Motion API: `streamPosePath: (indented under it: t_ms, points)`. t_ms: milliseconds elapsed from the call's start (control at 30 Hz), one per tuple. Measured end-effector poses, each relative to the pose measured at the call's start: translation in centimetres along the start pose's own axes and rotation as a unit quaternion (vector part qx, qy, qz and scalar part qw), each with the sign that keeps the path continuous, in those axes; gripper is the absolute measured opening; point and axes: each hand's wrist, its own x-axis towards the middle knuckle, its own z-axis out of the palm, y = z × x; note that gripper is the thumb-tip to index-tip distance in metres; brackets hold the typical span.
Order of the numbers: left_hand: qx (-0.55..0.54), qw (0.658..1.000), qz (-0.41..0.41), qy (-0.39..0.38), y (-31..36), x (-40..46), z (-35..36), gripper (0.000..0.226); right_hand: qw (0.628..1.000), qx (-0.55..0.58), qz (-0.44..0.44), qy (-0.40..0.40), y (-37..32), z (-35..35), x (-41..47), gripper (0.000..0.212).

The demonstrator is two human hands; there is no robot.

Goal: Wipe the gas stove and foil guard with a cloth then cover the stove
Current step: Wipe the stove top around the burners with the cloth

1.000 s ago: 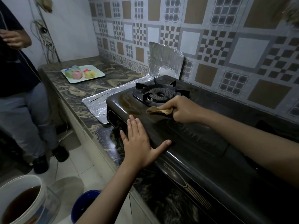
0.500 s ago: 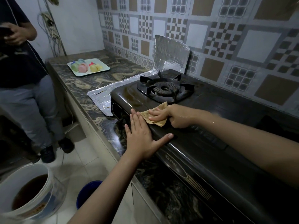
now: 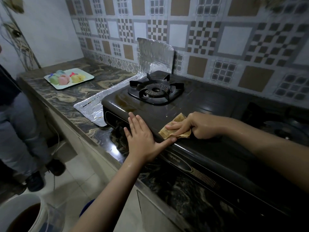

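A dark gas stove [image 3: 207,114] sits on the marbled counter, its left burner grate [image 3: 156,90] in full view. My right hand [image 3: 200,125] presses a brown cloth [image 3: 175,129] onto the stove's top near its front edge. My left hand [image 3: 142,138] lies flat, fingers together, on the stove's front left edge, its thumb just under the cloth. A silver foil guard [image 3: 154,56] stands against the tiled wall behind the burner. Its flat part [image 3: 92,108] lies on the counter left of the stove.
A pale tray [image 3: 88,77] with coloured items rests at the counter's far left. A person in grey trousers [image 3: 18,124] stands at the left on the floor. A white bucket [image 3: 21,213] of brown water and a blue basin [image 3: 87,205] are on the floor below.
My right hand has drawn the cloth from beside the burner toward me and to the right, along the stove's front edge. My left hand stays flat in place.
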Motion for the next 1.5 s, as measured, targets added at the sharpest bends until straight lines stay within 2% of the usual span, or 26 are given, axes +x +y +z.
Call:
streamPosePath:
  t_ms: [133, 233, 400, 533, 600, 700, 767, 833, 967, 1033, 1167, 1333, 1500]
  points:
    - [0.026, 0.996, 0.081, -0.024, 0.5, -0.3, -0.3, 0.148, 0.997, 0.036, 0.064, 0.039, -0.9, 0.5, -2.3, 0.072]
    - [0.044, 0.993, 0.102, -0.038, 0.2, -0.3, -0.5, 0.140, 0.989, 0.049, 0.119, 0.079, -1.8, 1.0, -4.0, 0.065]
    - [0.028, 0.992, 0.113, -0.052, -0.2, -0.3, -0.9, 0.124, 0.968, 0.085, 0.197, 0.134, -3.3, 2.0, -6.6, 0.072]
    - [0.015, 0.993, 0.111, -0.043, -0.1, -0.5, -0.9, 0.124, 0.942, 0.013, 0.312, 0.120, -3.6, 0.9, -8.0, 0.036]
    - [0.010, 0.993, 0.109, -0.041, -0.1, -0.4, -0.8, 0.125, 0.921, -0.019, 0.355, 0.158, -4.3, 0.0, -7.8, 0.027]
    - [0.010, 0.993, 0.112, -0.034, -0.2, -0.4, -0.6, 0.126, 0.893, 0.006, 0.339, 0.296, -5.6, -0.4, -5.2, 0.036]
    - [0.011, 0.993, 0.115, -0.029, -0.3, -0.4, -0.5, 0.126, 0.885, 0.013, 0.311, 0.347, -6.1, 0.1, -2.1, 0.047]
    - [0.014, 0.993, 0.114, -0.031, -0.3, -0.4, -0.5, 0.126, 0.901, 0.017, 0.283, 0.328, -5.9, 1.0, 1.0, 0.056]
    - [0.018, 0.993, 0.109, -0.040, -0.4, -0.4, -0.7, 0.126, 0.949, 0.009, 0.264, 0.171, -4.2, 3.1, 4.3, 0.073]
    - [0.018, 0.993, 0.109, -0.044, -0.4, -0.4, -0.7, 0.127, 0.952, 0.017, 0.259, 0.162, -3.5, 3.3, 3.6, 0.076]
    - [0.012, 0.993, 0.109, -0.044, -0.4, -0.5, -0.7, 0.126, 0.942, 0.033, 0.266, 0.200, -3.2, 4.0, 0.7, 0.074]
    - [-0.004, 0.993, 0.110, -0.034, -0.5, -0.5, -0.5, 0.126, 0.913, 0.056, 0.297, 0.273, -4.2, 6.6, -4.1, 0.076]
    - [-0.016, 0.993, 0.114, -0.022, -0.6, -0.5, -0.2, 0.128, 0.867, 0.090, 0.367, 0.324, -5.6, 9.1, -9.2, 0.072]
